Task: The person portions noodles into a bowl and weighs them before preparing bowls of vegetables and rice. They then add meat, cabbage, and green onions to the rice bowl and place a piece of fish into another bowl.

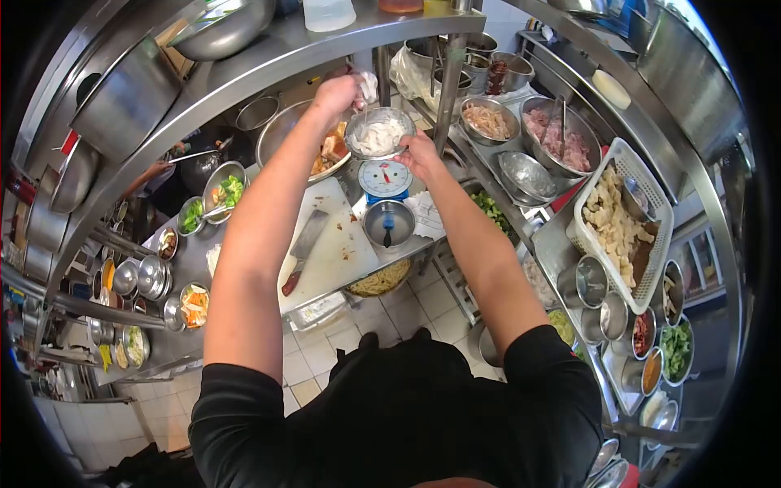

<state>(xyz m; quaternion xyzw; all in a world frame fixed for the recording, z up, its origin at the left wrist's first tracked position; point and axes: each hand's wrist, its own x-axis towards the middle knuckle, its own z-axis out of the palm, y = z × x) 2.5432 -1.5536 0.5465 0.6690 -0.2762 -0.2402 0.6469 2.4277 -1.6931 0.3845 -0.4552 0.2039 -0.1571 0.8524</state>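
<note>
My right hand grips the rim of a small metal bowl from the right. White, wet-looking slices lie inside it. The bowl is directly above a kitchen scale with a round dial and a blue body. Above and left of the bowl, my left hand is closed around something whitish whose kind I cannot tell. Behind my left forearm, a large metal bowl holds orange-brown pieces of food.
A cleaver rests on the white cutting board. In front of the scale, a metal bowl contains a blue-headed brush. Raw meat and a white basket stand rightward. A metal shelf spans overhead. Vegetable bowls stand left.
</note>
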